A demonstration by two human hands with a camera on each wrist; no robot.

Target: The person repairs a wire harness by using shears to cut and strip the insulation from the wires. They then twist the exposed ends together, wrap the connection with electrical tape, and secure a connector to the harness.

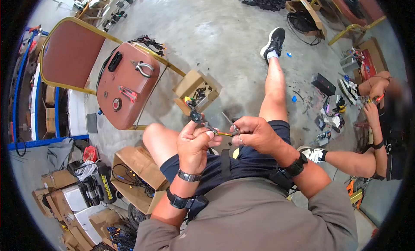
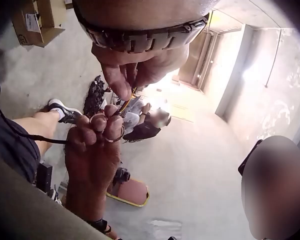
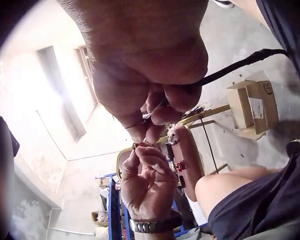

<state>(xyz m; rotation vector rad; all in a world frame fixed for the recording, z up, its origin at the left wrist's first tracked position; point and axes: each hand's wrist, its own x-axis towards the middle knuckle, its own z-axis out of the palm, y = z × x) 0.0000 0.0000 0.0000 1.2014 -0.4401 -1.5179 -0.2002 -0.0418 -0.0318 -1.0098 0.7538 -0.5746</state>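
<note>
My left hand (image 1: pixel 192 147) pinches a wire harness between thumb and fingers. Its red, yellow and black wires (image 1: pixel 224 134) stretch toward my right hand; a round black part (image 1: pixel 196 116) and a yellow connector (image 1: pixel 188 100) stick out beyond the left fingers. In my right hand (image 1: pixel 258 135) is a pair of small metal scissors (image 1: pixel 227 118), its loops around the fingers, with one slim blade pointing away from me. The left wrist view shows the right fingertips close to the yellow wire (image 2: pixel 125 106). Most of the scissors is hidden by the right fingers.
A chair (image 1: pixel 125 84) ahead bears pliers (image 1: pixel 143 69), a red-handled cutter (image 1: pixel 128 94) and a tape roll (image 1: pixel 116 104). An open carton (image 1: pixel 196 93) of parts stands before me, another carton (image 1: pixel 140 171) at left. Another person (image 1: pixel 380 117) sits at right near scattered parts.
</note>
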